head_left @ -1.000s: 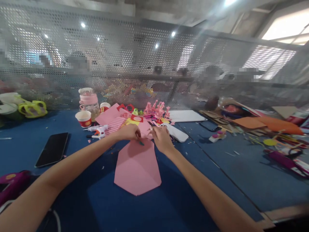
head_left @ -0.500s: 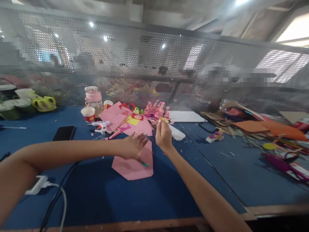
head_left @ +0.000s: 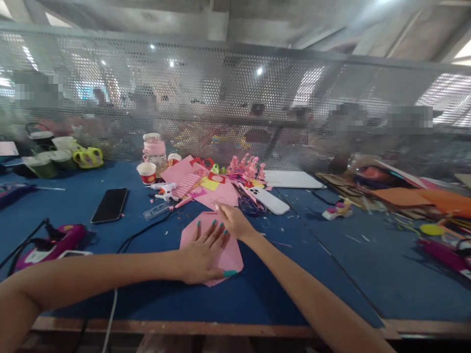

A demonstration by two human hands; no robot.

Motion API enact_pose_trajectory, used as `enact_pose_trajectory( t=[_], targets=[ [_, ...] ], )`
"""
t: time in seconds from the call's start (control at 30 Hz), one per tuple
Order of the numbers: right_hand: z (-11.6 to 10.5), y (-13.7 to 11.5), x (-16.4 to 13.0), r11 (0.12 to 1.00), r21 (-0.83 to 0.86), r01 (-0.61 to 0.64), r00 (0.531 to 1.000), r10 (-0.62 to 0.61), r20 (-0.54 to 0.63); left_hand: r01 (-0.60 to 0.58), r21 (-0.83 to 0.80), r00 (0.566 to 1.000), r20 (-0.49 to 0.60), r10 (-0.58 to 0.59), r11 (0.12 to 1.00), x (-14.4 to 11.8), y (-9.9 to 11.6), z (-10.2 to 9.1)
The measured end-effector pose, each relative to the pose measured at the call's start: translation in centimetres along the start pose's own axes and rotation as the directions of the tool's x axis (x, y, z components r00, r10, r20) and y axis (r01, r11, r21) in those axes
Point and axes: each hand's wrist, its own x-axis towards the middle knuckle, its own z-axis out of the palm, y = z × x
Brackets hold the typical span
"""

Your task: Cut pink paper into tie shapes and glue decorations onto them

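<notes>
My left hand (head_left: 204,250) lies flat with spread fingers on a sheet of pink paper (head_left: 189,230) with cut corners. The fingers point away from me, and the thumb reaches toward the sheet's right edge. My right hand (head_left: 235,220) is closed in a pinch at the far edge of this sheet; what it holds, if anything, is too small to make out. Just beyond lie dark-handled scissors (head_left: 249,206) and a white phone (head_left: 270,200). Other pink paper (head_left: 221,195) with a yellow piece (head_left: 210,183) sits behind the sheet.
To the left are a black phone (head_left: 109,205), a glue gun (head_left: 165,190), a paper cup (head_left: 146,172), a bottle (head_left: 154,148) and a purple power strip (head_left: 55,245) with cables. Pink paper figures (head_left: 246,167) stand behind. Orange paper (head_left: 401,196) and scraps lie right. A perforated partition (head_left: 228,93) borders the table.
My left hand has come down flat on the pink sheet. My right hand has moved left and nearer, from beside the white phone to the sheet's far edge. The view has shifted slightly.
</notes>
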Motion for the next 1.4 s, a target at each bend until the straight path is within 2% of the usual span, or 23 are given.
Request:
enact_pose_trajectory(
  t=[0.1,0.2,0.47,0.63,0.77,1.0,1.1,1.2,1.4],
  targets=[
    [0.7,-1.3,-0.8,0.991,-0.063,0.114,0.977,-0.101,0.186,-0.015,-0.023,0.995,-0.099,0.012,1.0,-0.8,-0.1,0.6],
    [1.1,-1.8,-0.9,0.987,-0.121,0.105,0.952,-0.065,0.298,-0.011,-0.047,0.984,-0.176,0.002,0.999,-1.1,-0.2,1.2],
    [0.9,-1.0,0.8,0.98,-0.187,0.068,0.921,0.01,0.388,-0.011,-0.03,0.98,-0.2,0.004,1.0,-0.7,0.0,1.8],
    [1.1,-0.1,2.1,0.982,-0.187,0.028,0.928,0.045,0.371,-0.026,-0.022,0.962,-0.272,0.019,0.999,-0.5,-0.4,2.5],
    [1.5,0.8,2.5,0.985,-0.174,0.014,0.925,0.053,0.375,-0.038,-0.035,0.96,-0.278,0.027,0.999,-0.3,-0.6,2.8],
    [0.5,2.1,1.2,0.99,-0.135,-0.042,0.986,0.063,0.152,-0.047,-0.044,0.967,-0.254,0.035,0.998,-0.2,-0.4,2.5],
    [-0.2,2.3,0.5,0.994,-0.102,-0.041,0.986,0.057,0.156,-0.044,-0.05,0.969,-0.245,0.031,0.998,-0.2,-0.4,2.5],
    [-0.3,2.1,0.6,0.997,-0.077,-0.027,0.986,0.04,0.162,-0.056,-0.055,0.959,-0.28,0.039,0.997,-0.1,-0.4,2.7],
    [0.8,1.9,1.6,0.992,-0.123,-0.034,0.999,0.036,0.019,-0.04,-0.045,0.968,-0.248,0.028,0.998,-0.1,-0.2,2.4]
  ],
)
